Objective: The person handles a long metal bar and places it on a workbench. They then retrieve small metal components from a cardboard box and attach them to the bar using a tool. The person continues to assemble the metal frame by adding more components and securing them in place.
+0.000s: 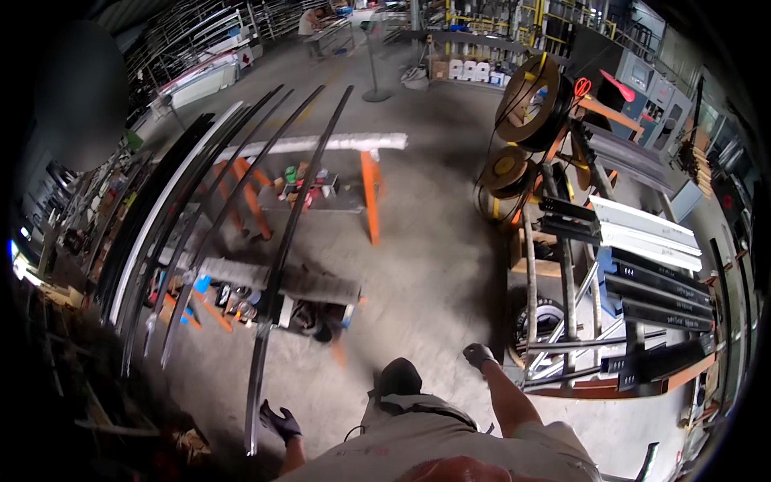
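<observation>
My left hand (279, 422), in a dark glove, is held low with its fingers apart and nothing in it. It is beside the near end of a long dark metal profile (291, 233); whether they touch is hard to tell. Several more long profiles lie to its left, among them a white one (144, 241), across two padded sawhorses (321, 287). My right hand (479, 355), also gloved, hangs out to the right near a metal rack. Its fingers look curled in, and no object shows in them.
On the right, the rack (568, 281) carries white profiles (646, 233) and dark profiles (658, 293), with large spools (526, 100) behind. Orange sawhorse legs (369, 197) stand on the concrete floor (434, 265). A pedestal stand (375, 95) and another person (309, 24) are farther back.
</observation>
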Action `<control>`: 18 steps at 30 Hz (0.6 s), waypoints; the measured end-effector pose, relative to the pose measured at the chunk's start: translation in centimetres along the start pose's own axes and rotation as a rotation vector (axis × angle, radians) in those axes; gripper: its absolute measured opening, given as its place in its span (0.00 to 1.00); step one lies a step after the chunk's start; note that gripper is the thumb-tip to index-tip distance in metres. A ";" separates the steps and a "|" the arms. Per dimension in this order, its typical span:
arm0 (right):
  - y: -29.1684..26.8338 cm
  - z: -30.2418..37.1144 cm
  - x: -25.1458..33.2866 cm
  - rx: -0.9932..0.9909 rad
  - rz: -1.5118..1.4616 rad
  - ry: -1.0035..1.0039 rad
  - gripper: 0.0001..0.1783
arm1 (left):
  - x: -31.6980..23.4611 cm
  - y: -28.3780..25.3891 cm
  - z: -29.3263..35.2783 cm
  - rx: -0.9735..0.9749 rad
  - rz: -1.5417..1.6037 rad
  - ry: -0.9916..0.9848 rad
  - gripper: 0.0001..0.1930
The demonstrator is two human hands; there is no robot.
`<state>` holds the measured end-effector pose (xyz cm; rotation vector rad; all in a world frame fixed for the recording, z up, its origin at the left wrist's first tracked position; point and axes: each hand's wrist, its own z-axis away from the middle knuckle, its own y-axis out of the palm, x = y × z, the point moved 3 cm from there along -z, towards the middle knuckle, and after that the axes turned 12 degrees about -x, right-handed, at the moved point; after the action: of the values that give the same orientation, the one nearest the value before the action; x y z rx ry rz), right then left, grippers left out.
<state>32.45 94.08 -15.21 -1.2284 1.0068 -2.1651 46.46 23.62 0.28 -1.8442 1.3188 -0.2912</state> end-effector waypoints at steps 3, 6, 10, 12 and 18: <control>-1.4 -8.4 5.0 -0.011 0.079 -0.118 0.17 | -11.1 5.4 1.0 0.038 0.340 -0.051 0.26; -2.4 -16.9 3.4 0.061 0.057 -0.079 0.19 | -25.1 15.6 -1.2 0.125 0.691 -0.035 0.18; -3.4 -22.2 2.7 0.103 0.236 -0.300 0.23 | -45.5 24.2 -11.1 0.323 1.072 0.095 0.12; -4.1 -23.6 3.2 0.264 0.371 -0.243 0.25 | -53.3 30.2 -16.2 0.444 1.082 0.173 0.16; -11.8 -32.8 -4.9 0.450 0.827 -0.691 0.22 | -81.9 40.0 -30.8 0.721 1.281 0.596 0.12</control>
<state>6.14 117.06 -19.69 -0.9710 0.5287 -1.1078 -33.75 75.43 12.20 -0.1168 2.1321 -0.5158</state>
